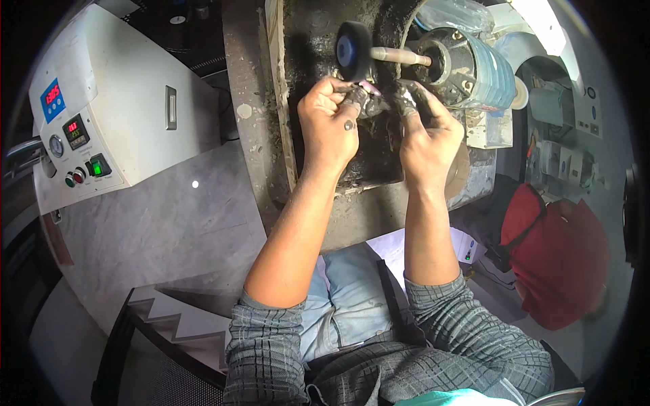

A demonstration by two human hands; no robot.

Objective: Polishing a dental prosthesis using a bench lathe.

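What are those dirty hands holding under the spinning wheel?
Both hands, left hand and right hand, pinch a small pinkish piece by its sides with blackened fingertips, just below the black wheel. What it is cannot be told.

We log a blue screen and a small black screen on the white machine at left; white boxes at right.

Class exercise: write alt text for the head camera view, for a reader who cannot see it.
Two grimy hands, left hand and right hand, together pinch a small pinkish piece just below a dark polishing wheel on a motor shaft. A white control box with lit displays stands to the left.
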